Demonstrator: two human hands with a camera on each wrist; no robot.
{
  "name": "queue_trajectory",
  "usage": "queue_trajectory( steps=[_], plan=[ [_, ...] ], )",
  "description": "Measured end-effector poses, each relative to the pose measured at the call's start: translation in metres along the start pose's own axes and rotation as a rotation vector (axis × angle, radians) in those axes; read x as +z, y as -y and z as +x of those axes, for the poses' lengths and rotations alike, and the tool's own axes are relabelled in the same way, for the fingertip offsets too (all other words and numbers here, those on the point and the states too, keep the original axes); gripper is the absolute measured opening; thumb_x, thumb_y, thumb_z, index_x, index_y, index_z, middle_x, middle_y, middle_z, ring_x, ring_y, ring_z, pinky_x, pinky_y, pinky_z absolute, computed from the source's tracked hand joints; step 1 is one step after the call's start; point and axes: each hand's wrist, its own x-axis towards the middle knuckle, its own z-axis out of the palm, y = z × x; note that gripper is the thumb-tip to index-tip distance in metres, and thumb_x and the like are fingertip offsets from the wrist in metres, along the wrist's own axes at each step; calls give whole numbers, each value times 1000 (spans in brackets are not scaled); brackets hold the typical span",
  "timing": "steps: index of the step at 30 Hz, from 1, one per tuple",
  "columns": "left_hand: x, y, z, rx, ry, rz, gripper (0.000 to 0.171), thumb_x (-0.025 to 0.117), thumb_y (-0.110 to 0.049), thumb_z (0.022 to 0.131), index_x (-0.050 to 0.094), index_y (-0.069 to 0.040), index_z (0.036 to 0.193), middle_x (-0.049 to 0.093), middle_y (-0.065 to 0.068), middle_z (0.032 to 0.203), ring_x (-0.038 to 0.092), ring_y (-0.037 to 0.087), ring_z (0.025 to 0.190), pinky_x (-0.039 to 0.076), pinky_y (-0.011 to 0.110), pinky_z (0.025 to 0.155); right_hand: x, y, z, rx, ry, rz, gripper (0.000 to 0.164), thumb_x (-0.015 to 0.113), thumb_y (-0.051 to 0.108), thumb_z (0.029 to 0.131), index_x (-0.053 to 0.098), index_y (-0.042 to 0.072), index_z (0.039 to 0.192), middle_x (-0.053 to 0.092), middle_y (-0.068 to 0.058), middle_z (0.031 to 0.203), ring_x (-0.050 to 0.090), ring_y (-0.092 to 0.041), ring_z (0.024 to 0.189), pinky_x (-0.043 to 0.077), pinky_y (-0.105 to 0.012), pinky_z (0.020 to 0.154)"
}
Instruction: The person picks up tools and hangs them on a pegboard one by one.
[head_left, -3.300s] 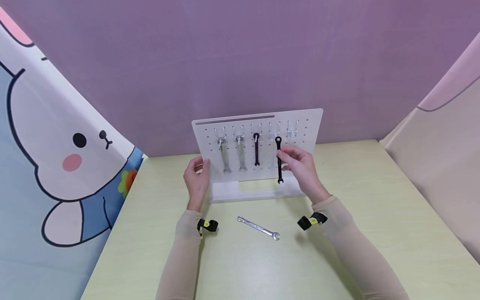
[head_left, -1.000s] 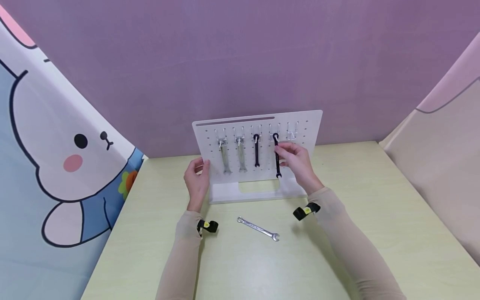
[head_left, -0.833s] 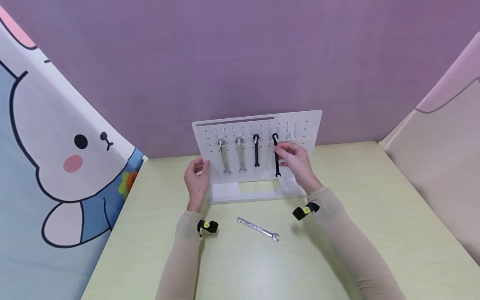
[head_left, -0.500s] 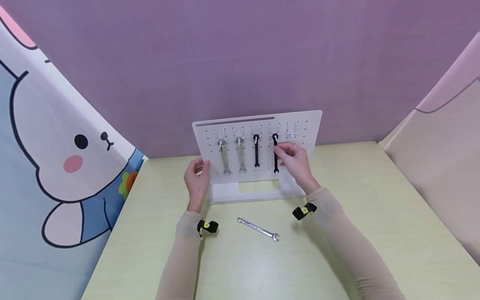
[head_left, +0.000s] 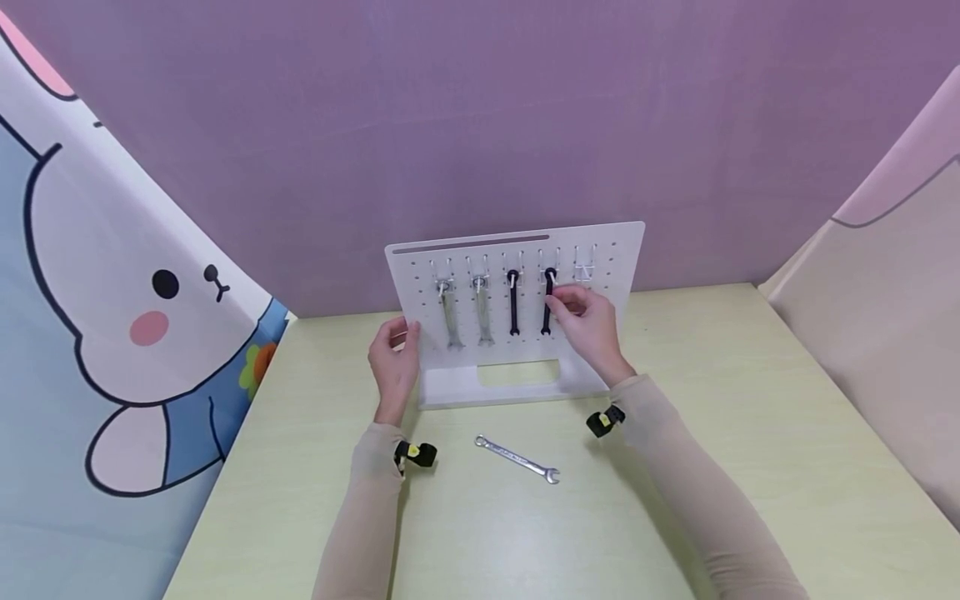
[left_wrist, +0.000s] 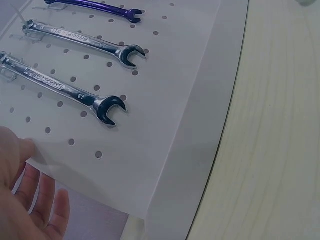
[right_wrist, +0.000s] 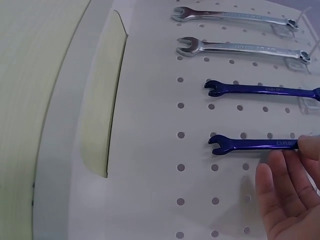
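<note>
A white pegboard (head_left: pixel 528 348) stands upright on the table, with a row of hooks. My left hand (head_left: pixel 393 362) holds its left edge, thumb on the front and fingers behind. My right hand (head_left: pixel 591 329) pinches a dark combination wrench (right_wrist: pixel 255 144) between thumb and fingers; its ring end is on the fourth hook and its open end points down. This wrench looks black in the head view, deep blue in the right wrist view. Left of it hang a similar dark wrench (head_left: pixel 513 310) and two silver wrenches, one (head_left: pixel 483 312) beside the other (head_left: pixel 450 315).
Another silver combination wrench (head_left: pixel 517 458) lies slantwise on the pale wooden table (head_left: pixel 465 533), in front of the board. A clear hook (head_left: pixel 583 271) at the board's right end bears nothing. Behind hangs a purple cloth (head_left: pixel 480 125).
My right hand has brought the dark wrench up and leftward onto the fourth hook, and its lower end has swung in to hang nearly straight. The left hand stays on the board's edge.
</note>
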Motion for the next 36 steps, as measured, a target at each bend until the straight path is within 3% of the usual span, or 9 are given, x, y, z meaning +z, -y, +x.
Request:
queue_trajectory(
  steps=[5, 15, 26, 36],
  plan=[
    [0, 1, 0, -3, -4, -7, 28, 71, -23, 103, 72, -3, 123, 74, 18, 122, 68, 33, 109, 52, 37, 88, 3, -3, 0, -31, -34, -27, 18, 76, 16, 99, 79, 1, 108, 80, -15, 110, 70, -10, 80, 51, -10, 69],
    [1, 1, 1, -2, 0, -8, 28, 71, -23, 104, 72, -3, 123, 74, 19, 123, 68, 33, 109, 52, 34, 87, 2, -3, 0, -65, -75, -33, 15, 78, 13, 97, 81, 1, 104, 81, -16, 105, 76, -29, 83, 51, -8, 69],
    [0, 4, 2, 0, -6, -29, 28, 71, -23, 103, 73, -2, 121, 75, 20, 120, 68, 32, 106, 50, 31, 85, 2, -5, -3, -49, -58, -57, 15, 77, 15, 98, 81, 3, 105, 81, -13, 106, 71, -20, 81, 51, -12, 70],
    [1, 4, 2, 11, -8, -29, 29, 71, -24, 103, 73, -1, 121, 75, 20, 120, 68, 33, 106, 51, 34, 86, 1, -5, -9, -35, -29, -95, 14, 75, 14, 98, 80, 3, 105, 80, -13, 106, 72, -27, 86, 51, -18, 77]
  ],
)
